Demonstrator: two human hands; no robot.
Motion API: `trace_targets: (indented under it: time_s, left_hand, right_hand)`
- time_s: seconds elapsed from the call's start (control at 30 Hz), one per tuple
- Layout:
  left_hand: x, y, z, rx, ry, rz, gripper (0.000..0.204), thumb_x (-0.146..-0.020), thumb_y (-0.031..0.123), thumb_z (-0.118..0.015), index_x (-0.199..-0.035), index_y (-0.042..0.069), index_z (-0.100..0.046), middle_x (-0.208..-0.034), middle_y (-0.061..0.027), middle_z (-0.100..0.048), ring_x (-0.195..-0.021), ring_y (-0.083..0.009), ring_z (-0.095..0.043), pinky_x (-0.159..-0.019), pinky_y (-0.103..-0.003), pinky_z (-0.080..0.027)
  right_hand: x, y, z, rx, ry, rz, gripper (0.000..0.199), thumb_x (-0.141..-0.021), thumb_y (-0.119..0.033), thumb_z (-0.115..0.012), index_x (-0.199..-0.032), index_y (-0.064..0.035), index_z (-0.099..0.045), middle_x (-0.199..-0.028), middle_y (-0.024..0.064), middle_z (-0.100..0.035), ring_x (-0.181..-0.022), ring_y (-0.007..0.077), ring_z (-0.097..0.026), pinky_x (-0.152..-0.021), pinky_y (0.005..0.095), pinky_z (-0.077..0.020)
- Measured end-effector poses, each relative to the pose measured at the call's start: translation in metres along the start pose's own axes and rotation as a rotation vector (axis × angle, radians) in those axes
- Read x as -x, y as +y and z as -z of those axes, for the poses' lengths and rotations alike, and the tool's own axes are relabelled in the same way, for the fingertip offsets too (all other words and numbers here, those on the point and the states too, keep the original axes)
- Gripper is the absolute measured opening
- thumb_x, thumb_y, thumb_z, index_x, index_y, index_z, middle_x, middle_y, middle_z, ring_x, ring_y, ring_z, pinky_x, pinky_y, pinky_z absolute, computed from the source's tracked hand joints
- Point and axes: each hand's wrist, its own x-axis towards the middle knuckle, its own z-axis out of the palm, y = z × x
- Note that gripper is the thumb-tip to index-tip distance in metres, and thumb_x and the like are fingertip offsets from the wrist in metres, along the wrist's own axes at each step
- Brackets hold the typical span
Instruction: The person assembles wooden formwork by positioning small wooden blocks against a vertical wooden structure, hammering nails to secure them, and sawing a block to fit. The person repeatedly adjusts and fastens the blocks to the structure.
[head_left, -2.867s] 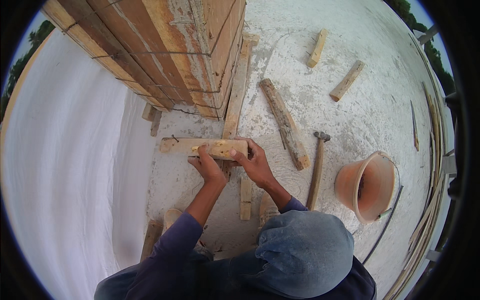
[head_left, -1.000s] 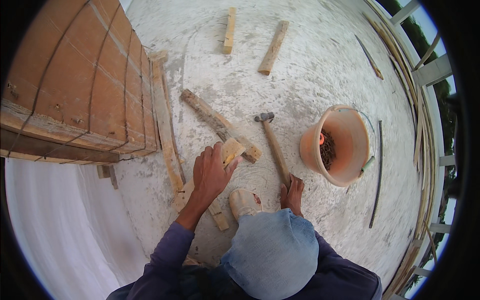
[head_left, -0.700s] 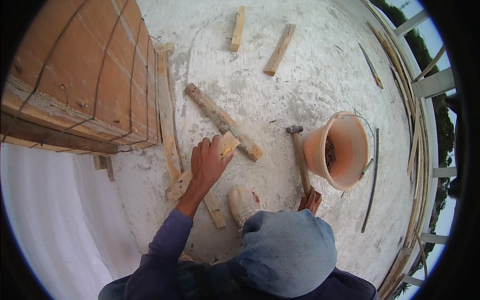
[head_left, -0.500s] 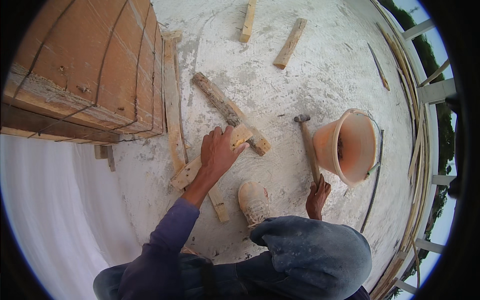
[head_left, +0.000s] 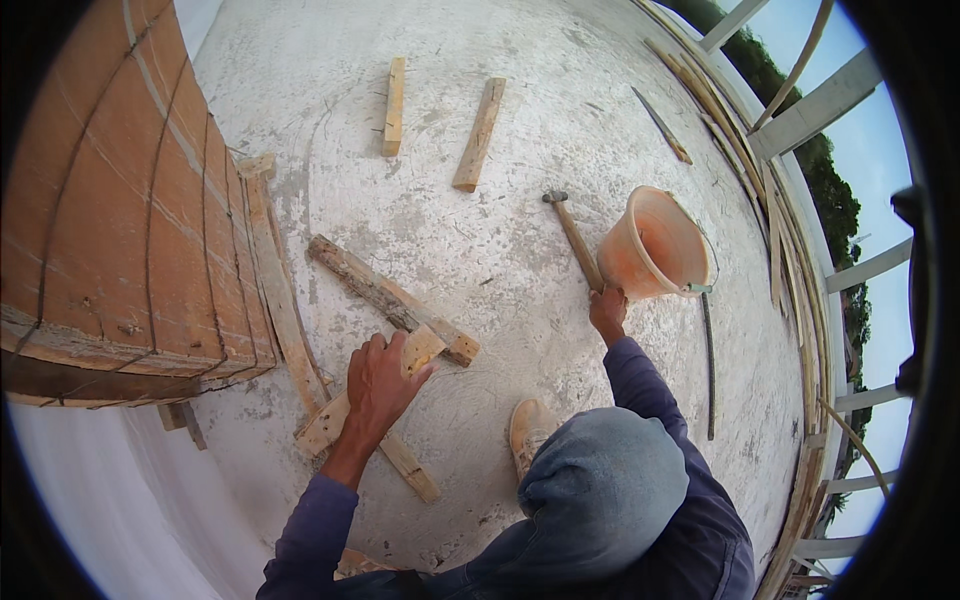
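My left hand (head_left: 375, 390) is closed around a short wooden block (head_left: 424, 347), whose far end lies over a bark-sided wood piece (head_left: 365, 283). The block's near end rests by a narrow wood strip (head_left: 412, 468) on the floor. Farther out on the right, my right hand (head_left: 608, 312) grips the lower end of a hammer's wooden handle (head_left: 576, 240). The dark hammer head points away from me; whether it touches the floor I cannot tell. Just right of that hand stands an orange-pink bucket (head_left: 640, 262), its mouth tilted to the right in view.
A large reddish-brown boarded form (head_left: 120, 220) bound with wire stands at left, a long board (head_left: 275, 290) beside it. Two wood offcuts (head_left: 394, 105) (head_left: 480, 135) lie ahead. A dark rod (head_left: 710, 375) and long timbers (head_left: 790, 240) lie right, along a railing (head_left: 870, 265).
My view has shifted, so the scene sits farther left. My right arm now reaches farther forward with the hammer beside the bucket. The left hand keeps its hold on the block.
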Motion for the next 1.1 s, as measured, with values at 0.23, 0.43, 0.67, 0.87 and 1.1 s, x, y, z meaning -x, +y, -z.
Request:
trace_targets:
  time_s: [0.23,0.43,0.67,0.87,1.1]
  left_hand:
    - [-0.041,0.048,-0.013,0.063,0.095,-0.112,0.069,-0.085,0.047,-0.086,-0.13,-0.002,-0.065,-0.099,-0.0204,-0.064,-0.093,-0.0378,-0.065,-0.083,-0.049,-0.052]
    - [-0.109,0.108,-0.047,0.034,0.088,-0.184,0.066,-0.088,0.047,-0.084,-0.129,-0.001,-0.065,-0.104,-0.0198,-0.06,-0.1,-0.0351,-0.063,-0.084,-0.048,-0.052]
    - [-0.238,0.19,-0.104,-0.025,0.092,-0.295,0.065,-0.09,0.048,-0.082,-0.127,-0.002,-0.065,-0.107,-0.0188,-0.057,-0.101,-0.0341,-0.062,-0.082,-0.048,-0.054]
    - [-0.338,0.256,-0.135,-0.059,0.116,-0.361,0.064,-0.091,0.048,-0.081,-0.127,-0.002,-0.065,-0.106,-0.0187,-0.058,-0.099,-0.0328,-0.063,-0.078,-0.046,-0.056]
    - [-0.442,0.318,-0.179,-0.266,0.125,-0.578,0.061,-0.091,0.044,-0.081,-0.128,-0.002,-0.067,-0.105,-0.0163,-0.062,-0.094,-0.0328,-0.067,-0.079,-0.044,-0.057]
  right_hand:
    - [0.023,-0.021,-0.016,-0.062,0.192,0.392,0.062,-0.098,-0.04,-0.07,-0.146,-0.004,-0.054,-0.142,0.0205,-0.051,-0.135,0.0416,-0.046,-0.113,0.0578,-0.0367]
    - [0.021,0.026,0.003,-0.402,0.227,0.465,0.059,-0.098,-0.032,-0.07,-0.146,-0.0028,-0.053,-0.141,0.0226,-0.051,-0.132,0.0434,-0.046,-0.113,0.0554,-0.0352]
    - [-0.051,0.024,-0.006,-0.477,0.312,0.406,0.053,-0.098,-0.021,-0.067,-0.145,-0.0013,-0.052,-0.142,0.0226,-0.05,-0.132,0.0446,-0.044,-0.114,0.0544,-0.0337]
    - [-0.09,0.082,0.009,-0.535,0.302,0.513,0.026,-0.1,-0.014,-0.066,-0.124,-0.0038,-0.064,-0.114,0.0159,-0.064,-0.108,0.0367,-0.059,-0.098,0.0484,-0.046]
    - [-0.162,0.237,-0.007,-0.095,0.457,-0.068,0.042,-0.099,-0.023,-0.064,-0.134,-0.0031,-0.051,-0.135,0.0207,-0.049,-0.126,0.0404,-0.044,-0.107,0.0542,-0.0331]
